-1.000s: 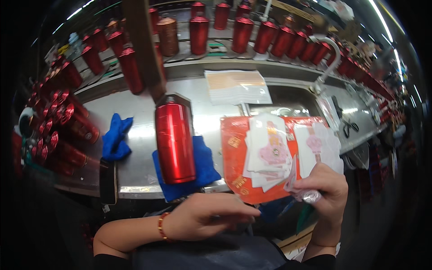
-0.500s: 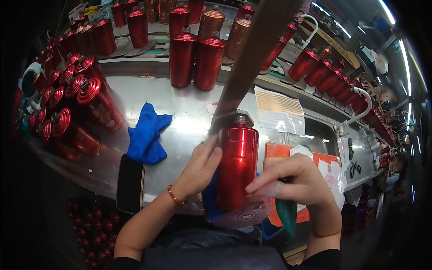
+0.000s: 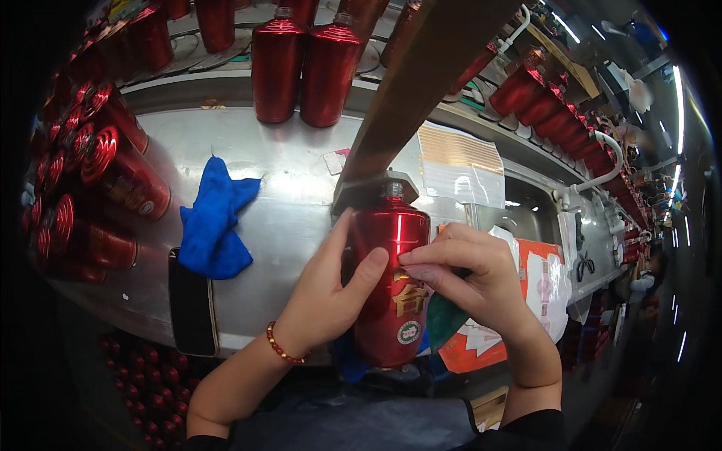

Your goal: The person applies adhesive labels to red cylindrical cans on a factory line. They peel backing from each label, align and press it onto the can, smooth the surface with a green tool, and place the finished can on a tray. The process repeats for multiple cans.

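A glossy red bottle (image 3: 376, 301) with a bare threaded neck lies tilted in front of me, its neck pointing away. My left hand (image 3: 323, 289) grips its left side, thumb on top. Gold lettering and a round emblem on a decal (image 3: 410, 304) show on the bottle's face. At the decal's upper edge, my right hand (image 3: 470, 274) pinches with thumb and forefinger against the bottle; the film between the fingertips is hardly visible. A dark green flat piece (image 3: 447, 323) shows under the right hand, seemingly tucked in its palm. Blue cloth (image 3: 347, 357) lies under the bottle.
A brown post (image 3: 406, 94) rises just beyond the bottle. Blue cloth (image 3: 216, 222) and a black phone (image 3: 193, 304) lie left. Red bottles (image 3: 120, 177) crowd the far left; two more bottles (image 3: 274, 71) stand behind. Decal sheets (image 3: 545, 293) on orange paper and a sink (image 3: 526, 203) are right.
The decal film that hung loose from my right hand now lies against the bottle, its lettering showing. My right hand has moved up the bottle, and my left thumb has come over its top.
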`<state>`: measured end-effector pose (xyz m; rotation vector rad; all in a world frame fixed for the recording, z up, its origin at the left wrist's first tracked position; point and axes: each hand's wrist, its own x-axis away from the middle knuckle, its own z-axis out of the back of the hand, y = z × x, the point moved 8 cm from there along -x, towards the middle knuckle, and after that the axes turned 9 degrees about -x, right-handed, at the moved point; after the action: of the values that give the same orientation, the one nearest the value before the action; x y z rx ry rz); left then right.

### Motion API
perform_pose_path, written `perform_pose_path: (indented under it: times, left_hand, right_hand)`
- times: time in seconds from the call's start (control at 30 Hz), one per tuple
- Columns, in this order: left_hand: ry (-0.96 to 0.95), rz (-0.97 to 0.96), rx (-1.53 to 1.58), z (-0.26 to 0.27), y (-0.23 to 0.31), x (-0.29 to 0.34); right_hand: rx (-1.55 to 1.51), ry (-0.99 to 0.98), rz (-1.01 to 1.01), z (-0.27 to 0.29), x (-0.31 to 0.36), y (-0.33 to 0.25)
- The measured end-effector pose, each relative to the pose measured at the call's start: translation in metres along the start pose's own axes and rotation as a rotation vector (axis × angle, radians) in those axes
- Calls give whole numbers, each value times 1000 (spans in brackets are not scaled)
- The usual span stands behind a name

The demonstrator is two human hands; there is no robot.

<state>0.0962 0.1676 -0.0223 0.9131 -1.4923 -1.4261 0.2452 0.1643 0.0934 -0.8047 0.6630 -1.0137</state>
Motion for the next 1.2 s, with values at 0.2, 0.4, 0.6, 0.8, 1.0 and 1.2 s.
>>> perform_pose_path:
  times: [0.2,0.4,0.6,0.8,1.0,1.2]
  left_hand:
    - [-90,-169,-548,1,29,39]
    - [-123,-156,-393,1,17,36]
    - [-127,-160,-277,6,13,37]
    - [-132,-95,-311,3,0,48]
    - [-66,-132,-247,7,-2,44]
    - [-39,-116,-236,13,-15,44]
  right_hand:
    - [-68,79,-32,-4,1,9]
    - [-138,133,-37,-2,0,16]
    - [-207,136,-75,-2,-3,19]
    - [-243,133,-90,-2,-4,24]
    - [-262,152,-122,-4,-7,25]
    - [-322,166,-164,-7,-10,27]
